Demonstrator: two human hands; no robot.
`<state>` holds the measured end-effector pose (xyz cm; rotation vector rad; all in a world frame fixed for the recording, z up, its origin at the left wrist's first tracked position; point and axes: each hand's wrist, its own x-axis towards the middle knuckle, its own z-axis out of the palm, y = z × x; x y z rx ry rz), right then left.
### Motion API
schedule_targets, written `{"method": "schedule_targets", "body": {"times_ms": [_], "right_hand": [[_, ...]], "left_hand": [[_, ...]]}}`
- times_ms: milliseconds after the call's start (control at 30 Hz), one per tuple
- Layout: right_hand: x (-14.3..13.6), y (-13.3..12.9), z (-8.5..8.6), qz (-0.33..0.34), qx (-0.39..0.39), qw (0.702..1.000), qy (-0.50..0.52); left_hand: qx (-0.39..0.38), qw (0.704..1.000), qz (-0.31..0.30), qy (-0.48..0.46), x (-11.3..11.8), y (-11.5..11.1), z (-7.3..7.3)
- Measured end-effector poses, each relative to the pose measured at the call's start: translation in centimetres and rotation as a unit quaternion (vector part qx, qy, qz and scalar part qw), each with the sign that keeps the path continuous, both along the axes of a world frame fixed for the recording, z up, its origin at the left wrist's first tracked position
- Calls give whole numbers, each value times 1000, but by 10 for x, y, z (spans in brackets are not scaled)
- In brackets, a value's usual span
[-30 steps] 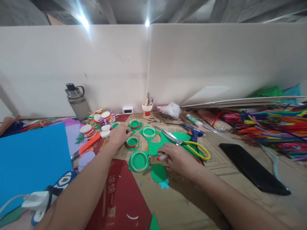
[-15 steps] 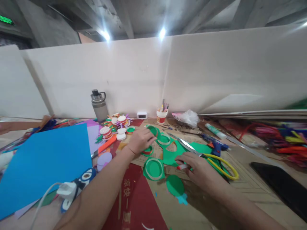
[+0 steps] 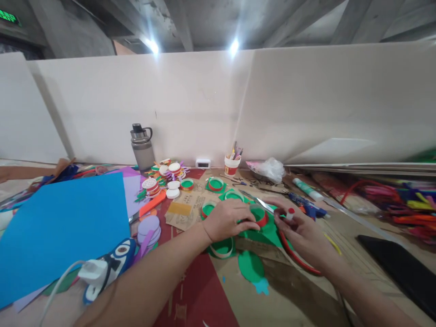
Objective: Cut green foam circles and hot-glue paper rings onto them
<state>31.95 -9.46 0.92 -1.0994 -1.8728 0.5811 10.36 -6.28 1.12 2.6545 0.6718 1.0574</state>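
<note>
My left hand point(image 3: 230, 220) reaches across the middle of the table, its fingers closed at the near side of a red paper ring point(image 3: 263, 220) on the green sheet point(image 3: 274, 234). My right hand point(image 3: 301, 227) is to the right of that ring. It grips a white pen-like tube with a red end point(image 3: 290, 214). Scissors point(image 3: 266, 205) lie partly hidden behind my right hand. A curved red band point(image 3: 296, 256) runs below this hand; whether it is held I cannot tell. More rings stand on green pieces: a red one point(image 3: 215, 184) and a pale one point(image 3: 234, 195).
Blue card point(image 3: 71, 222) and a power strip point(image 3: 117, 261) lie to the left. Behind are a bottle point(image 3: 141, 150), small drum-like crafts point(image 3: 150, 186) and a pen cup point(image 3: 232, 165). A glue gun point(image 3: 308, 209), glue tube point(image 3: 307, 189) and black phone-like slab point(image 3: 395, 263) lie right.
My left hand has moved right and nearer, from the far rings to the red ring by the green sheet. My right hand has risen slightly, turning the red end of its tube upward.
</note>
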Motion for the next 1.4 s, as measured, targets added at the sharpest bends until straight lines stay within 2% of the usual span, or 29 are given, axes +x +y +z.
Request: {"method": "schedule_targets", "body": {"times_ms": [67, 167, 267, 333, 400, 467, 567, 667, 733, 800, 900, 1000, 1067, 1200, 1300, 1400], "right_hand": [[0, -1, 5, 11, -21, 1000, -9], [0, -3, 11, -18, -86, 996, -32], [-1, -1, 13, -37, -100, 994, -35], [-1, 1, 13, -59, -105, 992, -28], [0, 3, 13, -92, -107, 990, -24], [0, 5, 13, -121, -117, 985, -22], [-1, 9, 10, -125, -137, 983, -13], [-2, 13, 4, -119, -141, 983, -1], [-4, 16, 0, -116, -140, 983, 4], [-4, 17, -1, -112, -143, 983, -3], [-2, 16, 3, -102, -139, 985, -27], [4, 12, 12, -120, -109, 986, -36], [9, 8, 18, -142, -99, 984, -42], [19, 4, 25, -175, -90, 979, -53], [22, 3, 25, -171, -73, 981, -48], [21, 2, 24, -161, -50, 984, -54]], "left_hand": [[-140, 987, 26, -74, 4, 1, 0], [-328, 929, 62, -158, 6, 7, -2], [-435, 878, 51, -195, 9, 14, -4], [-476, 849, 33, -227, 10, 15, -3], [-475, 847, 30, -236, 10, 15, 1], [-429, 881, 52, -193, 9, 15, 7], [-285, 952, 72, -82, 10, 14, 12], [-165, 983, 80, 12, 12, 12, 11], [-128, 987, 85, 53, 14, 11, 8], [-130, 984, 90, 77, 16, 10, 8], [-211, 968, 108, 79, 15, 11, 14], [-335, 932, 124, 57, 12, 13, 25], [-351, 924, 141, 53, 9, 15, 29], [-293, 942, 145, 73, 6, 17, 25], [-238, 958, 117, 110, 4, 19, 16], [-215, 961, 97, 145, 2, 20, 9]]}}
